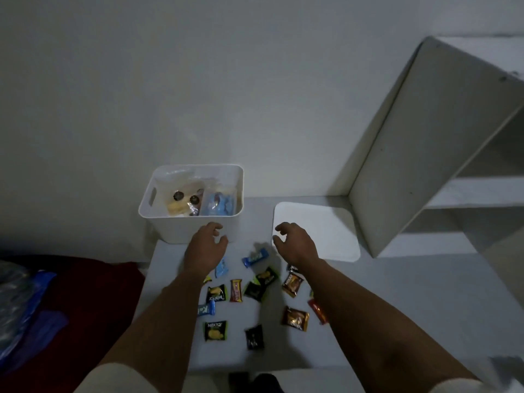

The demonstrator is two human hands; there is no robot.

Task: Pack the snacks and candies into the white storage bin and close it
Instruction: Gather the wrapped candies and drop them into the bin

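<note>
The white storage bin [175,225] stands open at the table's far left, holding bagged cookies and a blue packet. Its flat white lid [326,222] lies on the table to the right of it. Several small snack and candy packets are scattered on the white table [368,307]: a blue bar [255,257], black-and-yellow packets [217,293], a red one [236,290], brown ones [295,319]. My left hand [205,246] hovers just in front of the bin, fingers apart, empty. My right hand [293,242] hovers over the lid's near-left corner, fingers spread, empty.
A white shelf unit [431,143] stands on the table's right side, close to the lid. A dark red bedcover [93,290] with blue plastic bags [25,307] lies left of the table. A plain wall rises right behind the bin.
</note>
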